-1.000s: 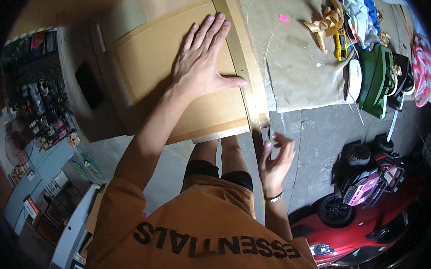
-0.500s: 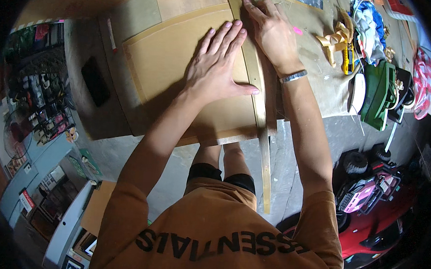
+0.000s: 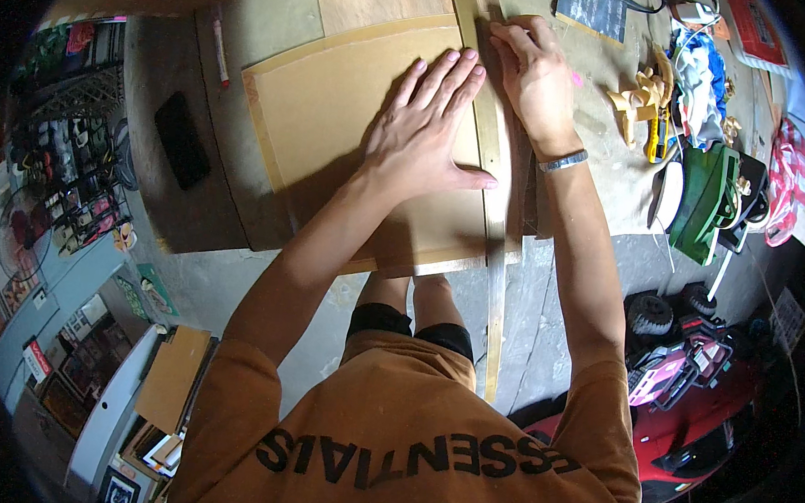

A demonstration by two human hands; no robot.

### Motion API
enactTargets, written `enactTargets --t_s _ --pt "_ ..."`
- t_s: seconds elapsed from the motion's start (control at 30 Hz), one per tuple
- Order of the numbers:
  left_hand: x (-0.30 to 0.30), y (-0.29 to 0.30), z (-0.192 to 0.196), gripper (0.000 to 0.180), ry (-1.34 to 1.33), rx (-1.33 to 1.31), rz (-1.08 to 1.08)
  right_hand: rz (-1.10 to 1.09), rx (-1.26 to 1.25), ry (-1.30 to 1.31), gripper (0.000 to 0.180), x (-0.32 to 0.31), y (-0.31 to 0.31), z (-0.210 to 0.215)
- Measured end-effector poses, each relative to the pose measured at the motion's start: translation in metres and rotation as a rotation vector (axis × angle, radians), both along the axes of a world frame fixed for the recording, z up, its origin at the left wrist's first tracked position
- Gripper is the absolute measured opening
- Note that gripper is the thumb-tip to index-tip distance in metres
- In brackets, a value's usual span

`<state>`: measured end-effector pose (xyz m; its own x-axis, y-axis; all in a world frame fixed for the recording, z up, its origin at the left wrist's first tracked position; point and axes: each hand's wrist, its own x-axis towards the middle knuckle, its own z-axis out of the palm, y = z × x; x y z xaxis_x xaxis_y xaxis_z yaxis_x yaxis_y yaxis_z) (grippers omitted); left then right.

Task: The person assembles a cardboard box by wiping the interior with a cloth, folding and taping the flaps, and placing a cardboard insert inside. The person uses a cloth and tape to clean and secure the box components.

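My left hand (image 3: 422,139) lies flat with fingers spread on a brown board or panel (image 3: 328,111) edged with a lighter tan strip. Its fingertips and thumb press against a long, narrow straightedge (image 3: 494,329) that runs along the board's right side and sticks out past its near end. Just right of the straightedge, my right hand (image 3: 540,86) is closed, thumb and fingers pinched together. What it pinches, if anything, is hidden by the fingers. A bracelet or watch band (image 3: 564,161) circles the right wrist.
A black phone (image 3: 183,140) and a marker pen (image 3: 221,52) lie left of the board. To the right are a yellow utility knife (image 3: 658,137), curled tan tape (image 3: 642,102), cloths (image 3: 698,76) and a green container (image 3: 704,199). A pink toy vehicle (image 3: 683,366) stands on the floor.
The view has shifted slightly. My right hand has come a little nearer to me, its fingertips slightly farther from the straightedge. My left hand keeps its place on the board.
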<state>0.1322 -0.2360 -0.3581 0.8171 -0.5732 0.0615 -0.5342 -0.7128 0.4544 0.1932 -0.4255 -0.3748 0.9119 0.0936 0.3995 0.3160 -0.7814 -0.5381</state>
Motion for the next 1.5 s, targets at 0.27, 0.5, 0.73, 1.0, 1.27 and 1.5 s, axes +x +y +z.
enactTargets --t_s 0.27,0.5,0.73,1.0,1.27,1.5 --pt "-0.003 -0.008 0.009 0.132 0.046 0.041 0.029 0.011 -0.04 -0.003 0.009 0.025 0.007 0.0" --pt "-0.009 -0.021 0.02 0.132 0.127 0.186 0.046 -0.04 -0.282 0.016 0.018 0.022 0.011 -0.013" --pt "-0.01 -0.023 0.02 0.138 0.149 0.234 0.061 0.09 0.072 0.048 0.015 0.017 0.002 -0.003" --pt "-0.009 -0.015 0.01 0.131 0.082 0.118 0.046 0.054 -0.085 -0.051 0.01 -0.002 0.009 0.006" --pt "-0.006 -0.014 0.011 0.123 0.138 0.174 0.035 -0.091 -0.028 0.083 0.009 -0.082 0.016 0.015" --pt "-0.007 -0.014 0.011 0.135 0.154 0.236 0.041 -0.152 0.083 0.274 0.008 -0.189 0.024 0.037"
